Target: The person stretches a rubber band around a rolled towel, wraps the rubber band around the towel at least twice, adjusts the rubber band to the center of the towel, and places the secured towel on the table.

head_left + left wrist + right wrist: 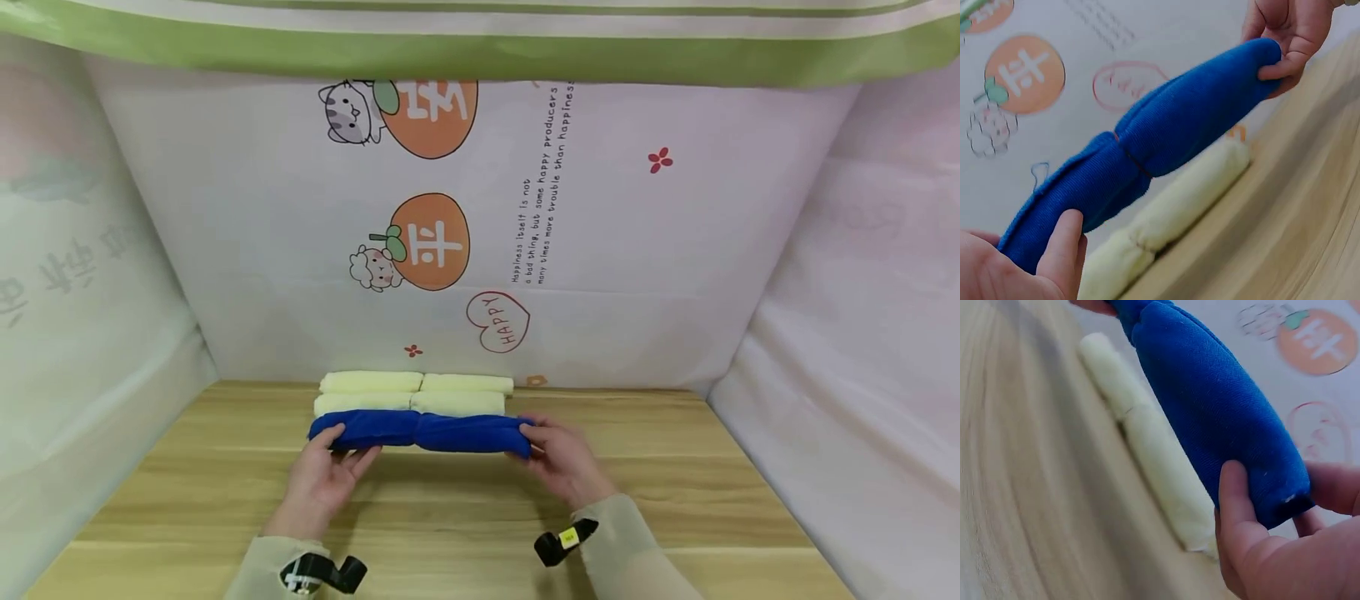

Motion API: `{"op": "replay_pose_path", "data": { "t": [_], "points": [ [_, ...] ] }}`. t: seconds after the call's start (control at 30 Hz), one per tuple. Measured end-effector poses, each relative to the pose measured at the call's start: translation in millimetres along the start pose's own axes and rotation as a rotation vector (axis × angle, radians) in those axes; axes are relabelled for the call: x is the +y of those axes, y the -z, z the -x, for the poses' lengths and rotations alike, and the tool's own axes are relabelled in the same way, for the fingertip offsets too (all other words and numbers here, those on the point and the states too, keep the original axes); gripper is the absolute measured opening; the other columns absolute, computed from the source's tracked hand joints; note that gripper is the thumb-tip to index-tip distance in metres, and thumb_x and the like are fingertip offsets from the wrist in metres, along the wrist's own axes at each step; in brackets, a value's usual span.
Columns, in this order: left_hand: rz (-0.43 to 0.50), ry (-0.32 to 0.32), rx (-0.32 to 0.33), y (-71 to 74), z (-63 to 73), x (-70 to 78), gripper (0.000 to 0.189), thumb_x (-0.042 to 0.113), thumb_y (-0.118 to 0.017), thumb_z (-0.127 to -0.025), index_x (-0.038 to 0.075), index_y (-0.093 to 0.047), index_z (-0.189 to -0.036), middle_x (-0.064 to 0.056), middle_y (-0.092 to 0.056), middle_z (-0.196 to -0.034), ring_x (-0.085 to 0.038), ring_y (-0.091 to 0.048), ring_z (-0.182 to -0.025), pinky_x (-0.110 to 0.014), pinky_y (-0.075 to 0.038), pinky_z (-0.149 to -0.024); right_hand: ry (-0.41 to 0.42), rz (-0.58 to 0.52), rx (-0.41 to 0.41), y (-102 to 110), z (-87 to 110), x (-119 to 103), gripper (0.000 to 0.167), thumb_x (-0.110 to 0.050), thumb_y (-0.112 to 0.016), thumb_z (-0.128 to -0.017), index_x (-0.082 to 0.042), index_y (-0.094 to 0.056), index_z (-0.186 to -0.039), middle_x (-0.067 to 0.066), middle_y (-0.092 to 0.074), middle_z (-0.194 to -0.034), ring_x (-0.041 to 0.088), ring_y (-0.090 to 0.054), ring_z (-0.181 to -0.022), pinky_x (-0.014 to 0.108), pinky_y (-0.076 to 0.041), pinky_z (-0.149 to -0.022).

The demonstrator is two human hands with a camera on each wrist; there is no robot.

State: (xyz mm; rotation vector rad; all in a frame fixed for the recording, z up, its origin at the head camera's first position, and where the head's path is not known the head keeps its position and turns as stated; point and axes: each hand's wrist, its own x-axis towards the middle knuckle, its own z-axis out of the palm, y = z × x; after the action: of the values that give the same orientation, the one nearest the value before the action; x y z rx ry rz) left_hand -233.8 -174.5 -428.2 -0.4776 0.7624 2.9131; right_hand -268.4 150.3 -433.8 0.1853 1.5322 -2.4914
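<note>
A rolled blue towel (465, 432), tied round its middle with a thin dark band, is held level between both hands. My left hand (322, 479) grips its left end, thumb on the near side and fingers beneath. The right hand (561, 458) pinches the other end between thumb and fingers, as the right wrist view shows up close on the blue towel (1216, 406). Just behind it lie two pale yellow rolled towels, a nearer one (457, 403) and a farther one (375, 382), each cinched at the middle. The blue roll partly overlaps the nearer yellow one in the head view.
The wood-grain tabletop (450, 533) runs back to a white printed sheet (600, 250) behind the yellow rolls. White sheets also hang at the left (90, 292) and right (862, 333). A green-edged cloth (480, 58) crosses the top of the head view.
</note>
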Motion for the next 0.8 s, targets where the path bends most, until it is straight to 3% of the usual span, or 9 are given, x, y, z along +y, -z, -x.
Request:
{"op": "replay_pose_path", "data": {
  "t": [0.13, 0.33, 0.5, 0.53, 0.6, 0.67, 0.8],
  "points": [
    [-0.032, -0.013, 0.056, 7.6, -14.3, 7.0, 0.076, 0.018, -0.038, -0.108, 0.031, 0.02, -0.156, -0.01, 0.007, -0.163, -0.036, -0.013, -0.146, -0.047, -0.035, -0.109, -0.063, -0.001, 0.023, -8, -21.5, 12, 0.041, 0.002, -0.05, -0.102, 0.008, -0.043, -0.142, 0.03, -0.028, -0.148, 0.043, -0.038, -0.129, 0.046, -0.048, -0.098],
    [-0.072, -0.02, 0.147, 18.5, -30.8, 15.5, 0.075, 0.017, -0.036, -0.107, 0.028, 0.021, -0.155, -0.011, 0.012, -0.162, -0.035, -0.007, -0.147, -0.044, -0.039, -0.107, -0.085, 0.045, 0.064, -23, -43.8, 23, 0.042, 0.003, -0.049, -0.101, 0.006, -0.045, -0.142, 0.031, -0.028, -0.151, 0.045, -0.038, -0.132, 0.048, -0.048, -0.097],
    [-0.03, -0.007, 0.132, 24.4, -40.3, 19.6, 0.078, 0.016, -0.037, -0.108, 0.032, 0.024, -0.153, -0.009, 0.022, -0.161, -0.033, -0.002, -0.147, -0.041, -0.041, -0.106, -0.058, 0.071, 0.111, -30, -48.7, 28, 0.044, 0.001, -0.054, -0.099, 0.006, -0.046, -0.142, 0.028, -0.034, -0.148, 0.043, -0.04, -0.131, 0.051, -0.048, -0.097],
    [-0.02, -0.001, 0.115, 24.4, -41.0, 20.1, 0.078, 0.017, -0.037, -0.108, 0.032, 0.026, -0.152, -0.009, 0.025, -0.16, -0.034, -0.001, -0.147, -0.041, -0.041, -0.106, -0.05, 0.077, 0.128, -31, -47.9, 28, 0.043, 0.0, -0.055, -0.097, 0.006, -0.047, -0.139, 0.026, -0.038, -0.145, 0.04, -0.043, -0.127, 0.05, -0.049, -0.096],
    [-0.011, 0.017, 0.084, 23.3, -40.7, 20.7, 0.079, 0.018, -0.036, -0.108, 0.032, 0.029, -0.15, -0.01, 0.029, -0.158, -0.035, -0.003, -0.147, -0.041, -0.039, -0.108, -0.027, 0.111, 0.18, -34, -45.1, 29, 0.04, -0.002, -0.058, -0.094, 0.006, -0.051, -0.132, 0.019, -0.048, -0.128, 0.032, -0.052, -0.105, 0.046, -0.051, -0.091],
    [-0.029, 0.042, 0.055, 20.5, -38.5, 20.0, 0.08, 0.02, -0.035, -0.108, 0.027, 0.033, -0.148, -0.013, 0.03, -0.157, -0.038, -0.005, -0.147, -0.042, -0.035, -0.11, -0.001, 0.171, 0.223, -37, -40.2, 27, 0.043, -0.003, -0.059, -0.09, 0.006, -0.051, -0.131, 0.013, -0.048, -0.118, 0.025, -0.047, -0.084, 0.044, -0.051, -0.084],
    [-0.099, 0.083, 0.028, 10.9, -31.9, 13.2, 0.081, 0.023, -0.034, -0.107, 0.012, 0.037, -0.146, -0.025, 0.023, -0.157, -0.044, -0.009, -0.145, -0.046, -0.029, -0.113, 0.05, 0.339, 0.244, -47, -30.3, 23, 0.057, -0.003, -0.057, -0.086, 0.002, -0.046, -0.141, 0.015, -0.051, -0.121, 0.023, -0.045, -0.076, 0.046, -0.05, -0.075]
  ]
}}
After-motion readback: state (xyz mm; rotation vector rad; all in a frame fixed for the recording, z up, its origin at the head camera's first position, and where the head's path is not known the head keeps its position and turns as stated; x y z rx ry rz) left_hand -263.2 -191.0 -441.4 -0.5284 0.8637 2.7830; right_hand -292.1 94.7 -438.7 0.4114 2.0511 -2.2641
